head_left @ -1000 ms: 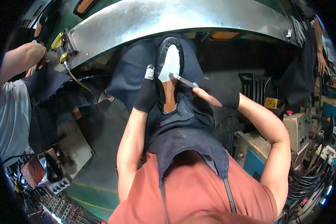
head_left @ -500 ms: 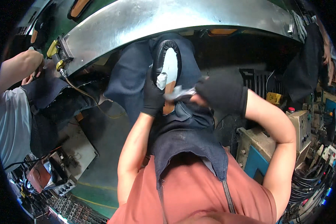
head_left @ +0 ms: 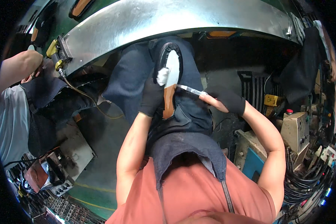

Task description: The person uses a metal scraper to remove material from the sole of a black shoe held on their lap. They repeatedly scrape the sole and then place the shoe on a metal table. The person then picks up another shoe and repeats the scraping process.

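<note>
Head view: left hand [head_left: 152,98] grips shoe [head_left: 170,80], yellow sign [head_left: 271,100] right.

left hand [head_left: 152,98] is hiding the shoe [head_left: 170,80] side | co-worker's hand [head_left: 33,73] at upper left is being cut by the dark rim | tool [head_left: 190,89] tip too small to tell

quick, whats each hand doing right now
Left hand: closed in a dark glove around the upturned shoe, steadying it on the lap.
Right hand: closed on a thin metal tool, tip against the shoe's sole.
</note>
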Tool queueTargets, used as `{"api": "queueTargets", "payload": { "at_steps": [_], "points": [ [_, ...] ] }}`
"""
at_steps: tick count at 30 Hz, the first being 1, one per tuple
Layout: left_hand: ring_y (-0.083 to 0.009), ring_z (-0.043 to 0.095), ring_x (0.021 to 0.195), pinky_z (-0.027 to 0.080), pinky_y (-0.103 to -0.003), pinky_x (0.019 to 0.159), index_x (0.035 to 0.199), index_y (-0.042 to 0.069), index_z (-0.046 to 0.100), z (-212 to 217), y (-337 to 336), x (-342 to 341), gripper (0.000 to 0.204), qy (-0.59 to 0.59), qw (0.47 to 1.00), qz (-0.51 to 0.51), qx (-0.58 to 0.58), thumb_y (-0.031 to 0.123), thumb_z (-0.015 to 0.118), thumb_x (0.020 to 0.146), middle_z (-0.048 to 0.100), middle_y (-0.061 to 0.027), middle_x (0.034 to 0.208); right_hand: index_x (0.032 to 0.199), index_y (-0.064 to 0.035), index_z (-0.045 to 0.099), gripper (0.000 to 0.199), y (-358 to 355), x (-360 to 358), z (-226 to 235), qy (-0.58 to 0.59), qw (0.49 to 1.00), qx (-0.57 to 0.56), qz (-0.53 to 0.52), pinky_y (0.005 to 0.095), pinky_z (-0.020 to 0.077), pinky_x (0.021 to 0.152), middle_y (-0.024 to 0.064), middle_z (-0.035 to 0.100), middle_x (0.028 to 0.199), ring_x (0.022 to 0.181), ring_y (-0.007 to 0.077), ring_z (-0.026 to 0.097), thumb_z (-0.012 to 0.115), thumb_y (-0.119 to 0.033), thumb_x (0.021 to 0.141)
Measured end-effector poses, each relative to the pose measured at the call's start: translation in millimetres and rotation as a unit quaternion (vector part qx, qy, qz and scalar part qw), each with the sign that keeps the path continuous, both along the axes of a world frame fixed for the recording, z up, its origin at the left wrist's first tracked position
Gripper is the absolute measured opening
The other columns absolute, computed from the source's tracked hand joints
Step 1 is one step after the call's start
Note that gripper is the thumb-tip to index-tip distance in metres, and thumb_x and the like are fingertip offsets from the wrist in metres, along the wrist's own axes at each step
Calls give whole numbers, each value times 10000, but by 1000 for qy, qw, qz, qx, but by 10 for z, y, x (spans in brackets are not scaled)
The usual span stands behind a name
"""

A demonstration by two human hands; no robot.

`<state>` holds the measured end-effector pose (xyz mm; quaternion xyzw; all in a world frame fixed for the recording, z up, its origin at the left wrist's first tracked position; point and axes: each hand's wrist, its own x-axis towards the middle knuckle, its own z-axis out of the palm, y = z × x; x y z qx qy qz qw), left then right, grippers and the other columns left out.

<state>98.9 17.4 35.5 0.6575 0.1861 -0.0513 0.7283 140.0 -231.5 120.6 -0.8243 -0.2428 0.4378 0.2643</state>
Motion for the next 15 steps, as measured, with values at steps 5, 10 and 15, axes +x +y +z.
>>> {"api": "queueTargets", "payload": {
  "at_steps": [5, 10, 15],
  "points": [
    [-221, 589, 1042, 463, -330, 897, 1285, 6, 470, -250, 164, -145, 562, -66, 991, -88, 76, 227, 707, 825, 607, -150, 1154, 891, 9, 612, 344, 463, 20, 438, -149, 933, 328, -11, 358, 433, 585, 169, 575, 669, 590, 229, 539, 511, -310, 970],
    [-247, 538, 1159, 438, -348, 963, 1332, 19, 423, -67, 239, -290, 768, -2, 986, -105, 126, 227, 814, 706, 529, -161, 1282, 854, -2, 601, 495, 303, -173, -25, -69, 985, 101, -118, 358, 449, 566, 135, 565, 634, 574, 210, 569, 403, -433, 993],
    [-198, 604, 1020, 504, -306, 841, 1305, 21, 449, -116, 254, -284, 658, 17, 995, 19, -100, 149, 762, 740, 561, -138, 1216, 796, -39, 550, 524, 158, -1179, -874, 137, 860, 152, -468, 310, 440, 557, 39, 544, 613, 554, 137, 565, 326, -462, 1010]
  ]
}}
